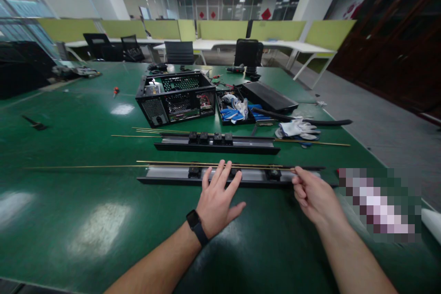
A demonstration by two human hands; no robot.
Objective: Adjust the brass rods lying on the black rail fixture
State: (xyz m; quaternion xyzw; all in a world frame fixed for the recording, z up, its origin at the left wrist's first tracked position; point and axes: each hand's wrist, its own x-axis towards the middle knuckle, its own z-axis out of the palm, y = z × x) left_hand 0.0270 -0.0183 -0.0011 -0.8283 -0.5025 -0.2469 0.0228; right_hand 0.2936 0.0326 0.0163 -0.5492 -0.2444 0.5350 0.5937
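Observation:
My left hand lies flat and open, its fingers spread over the near black rail and its small black blocks. A dark watch is on that wrist. My right hand is closed in a pinch on the right end of a thin brass rod that runs far to the left along the rail. More brass rods lie beside it. A second black rail with several black blocks lies further back.
An open black computer case stands behind the rails, with a black tray of blue and white items, white gloves and a black panel to its right. The green table's right edge drops to grey floor. Office chairs and desks are behind.

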